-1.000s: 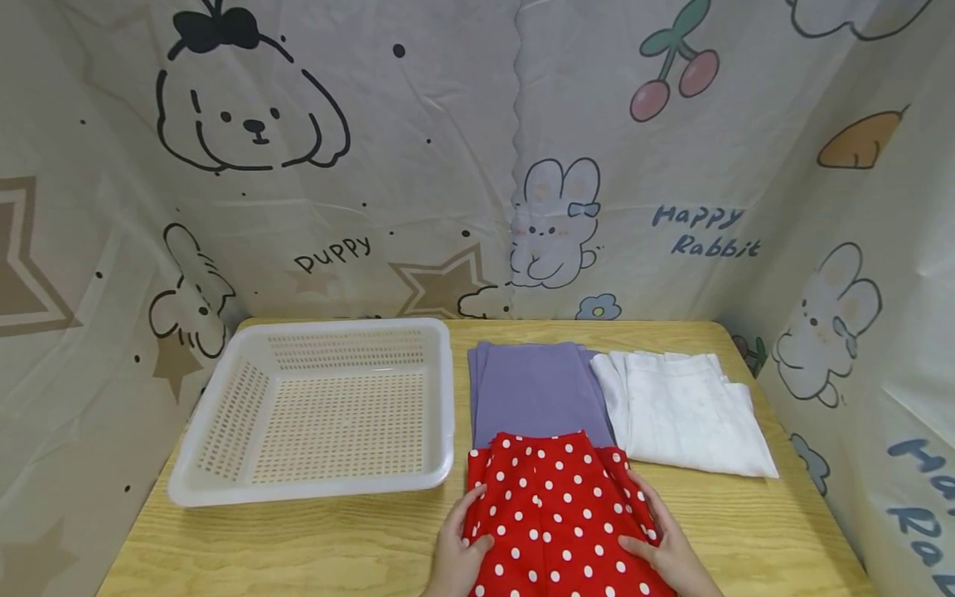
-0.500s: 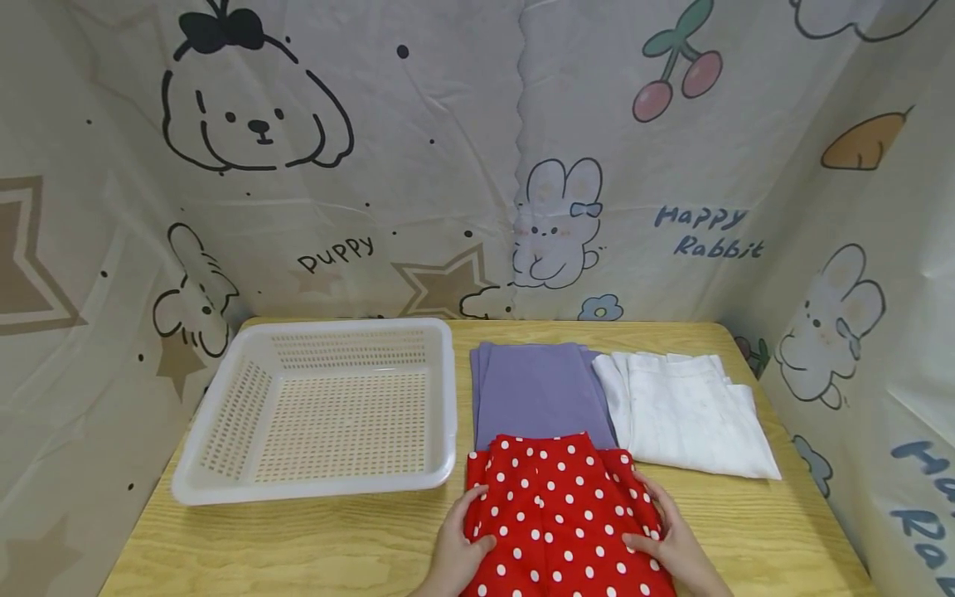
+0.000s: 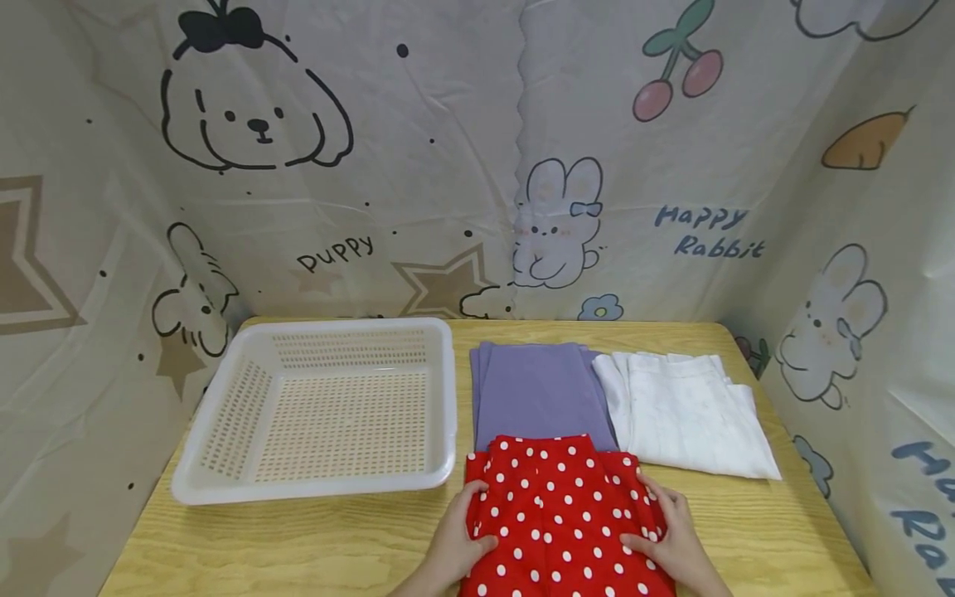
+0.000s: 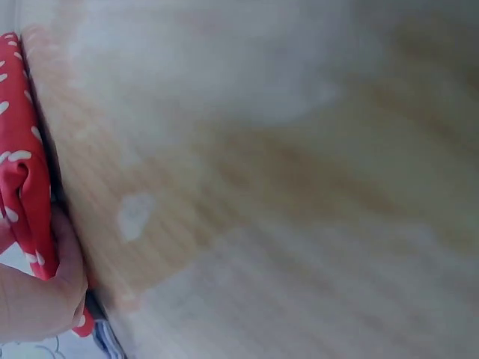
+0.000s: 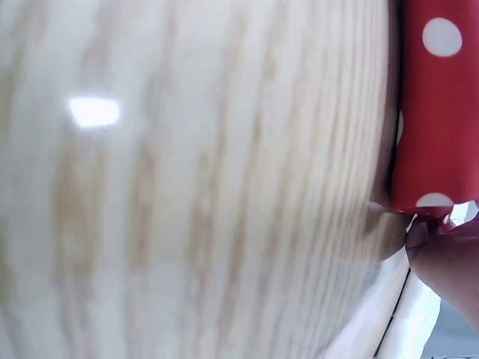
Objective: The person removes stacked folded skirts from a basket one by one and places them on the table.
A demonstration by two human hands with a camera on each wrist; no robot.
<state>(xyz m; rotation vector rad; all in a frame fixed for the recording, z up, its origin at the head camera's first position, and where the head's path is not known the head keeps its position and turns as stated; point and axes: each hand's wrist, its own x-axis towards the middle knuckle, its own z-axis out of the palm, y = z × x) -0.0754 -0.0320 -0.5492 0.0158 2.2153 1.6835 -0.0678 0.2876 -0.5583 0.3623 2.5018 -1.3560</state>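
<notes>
A folded red garment with white polka dots (image 3: 548, 514) lies at the table's near edge, its far end over a folded purple cloth (image 3: 540, 394). My left hand (image 3: 458, 535) grips its left side, thumb on top. In the left wrist view, the fingers (image 4: 69, 258) of that hand curl round the folded red edge. The right side is held by my right hand (image 3: 675, 539), thumb on top and fingers along the outer edge. In the right wrist view, a thumb and fingers (image 5: 441, 258) meet at the garment's corner. The near end of the garment is cut off by the frame.
A white plastic basket (image 3: 443, 414) with a perforated floor stands on the left of the wooden table (image 3: 298, 539). To the right of the purple cloth lies a folded white cloth (image 3: 690, 414). Printed curtains (image 3: 448, 191) enclose the back and both sides.
The left wrist has swung slightly outward to the left. The garment's right side has spread slightly to the right, and both hands keep their hold. The head view has shifted a little.
</notes>
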